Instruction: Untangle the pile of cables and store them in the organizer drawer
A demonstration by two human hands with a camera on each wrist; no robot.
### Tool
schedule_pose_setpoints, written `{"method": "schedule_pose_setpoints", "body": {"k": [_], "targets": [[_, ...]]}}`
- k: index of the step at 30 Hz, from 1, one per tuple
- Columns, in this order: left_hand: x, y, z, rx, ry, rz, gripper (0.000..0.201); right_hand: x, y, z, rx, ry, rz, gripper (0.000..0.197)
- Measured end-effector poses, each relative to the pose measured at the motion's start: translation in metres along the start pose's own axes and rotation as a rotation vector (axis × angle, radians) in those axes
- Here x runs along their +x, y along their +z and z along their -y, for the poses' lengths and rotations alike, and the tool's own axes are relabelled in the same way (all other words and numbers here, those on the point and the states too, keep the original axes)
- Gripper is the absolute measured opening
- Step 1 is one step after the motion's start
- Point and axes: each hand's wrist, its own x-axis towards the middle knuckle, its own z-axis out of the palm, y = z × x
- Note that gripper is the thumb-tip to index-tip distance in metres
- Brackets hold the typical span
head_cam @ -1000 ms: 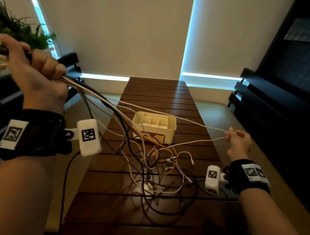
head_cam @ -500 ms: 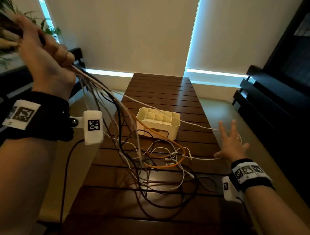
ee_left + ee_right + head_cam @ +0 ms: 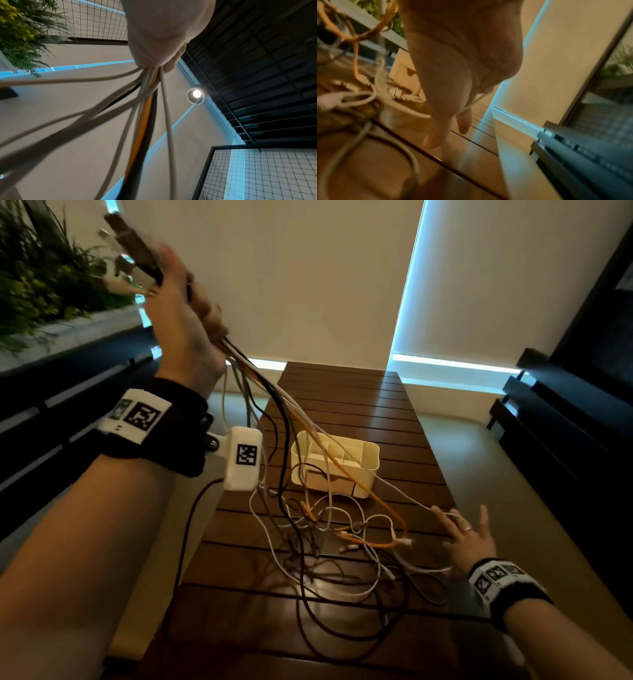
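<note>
**Lifting the bundle, one white lead let go**

Table (image 3: 342, 392) carries the cream organizer (image 3: 368, 470) at centre, tangle (image 3: 329, 546) spread just near of it. Left hand (image 3: 185, 326) clenches the gathered cable ends (image 3: 147, 108), now raised higher at far left. Right hand (image 3: 469, 539), pinching a thin white cable (image 3: 404, 496) a second ago, now lies spread-fingered, strand draped across it. Untangling barely begun; nothing stored.

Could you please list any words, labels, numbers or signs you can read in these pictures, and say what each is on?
No readable words or numbers in any view.
Left wrist band: black-and-white square code markers, no text.
Left wrist camera: the same kind of marker, no text.
Right wrist band: code markers, no text.
Organizer: no label visible.
</note>
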Motion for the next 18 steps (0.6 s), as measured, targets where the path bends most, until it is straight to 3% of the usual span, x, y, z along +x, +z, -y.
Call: {"method": "schedule_pose_setpoints", "body": {"k": [2, 4, 6, 9, 11, 13, 16, 18], "targets": [[-0.009, 0.008, 0.006, 0.019, -0.011, 0.023, 0.045, 0.003, -0.013, 0.017, 0.214, -0.035, -0.019, 0.038], [-0.009, 0.012, 0.013, 0.008, -0.018, 0.048, 0.044, 0.003, -0.027, 0.031, 0.291, -0.113, -0.159, 0.038], [-0.008, 0.017, 0.014, 0.003, -0.014, 0.053, 0.042, 0.003, -0.027, 0.044, 0.239, -0.341, -0.366, 0.059], [-0.005, 0.021, 0.013, 0.014, -0.006, 0.044, 0.041, -0.006, -0.017, 0.050, 0.040, -0.643, -0.297, 0.068], [-0.001, 0.022, 0.013, 0.045, 0.000, 0.057, 0.040, -0.011, -0.014, 0.043, -0.096, -0.617, -0.217, 0.057], [0.003, 0.022, 0.013, 0.089, 0.009, 0.057, 0.039, -0.011, -0.008, 0.034, -0.042, -0.549, -0.266, 0.051], [0.011, 0.019, 0.017, 0.166, 0.029, 0.034, 0.037, -0.007, 0.004, 0.022, 0.062, -0.424, -0.264, 0.065], [0.016, 0.016, 0.019, 0.217, 0.046, 0.012, 0.037, -0.009, 0.007, 0.017, 0.041, -0.379, -0.212, 0.059]]}}
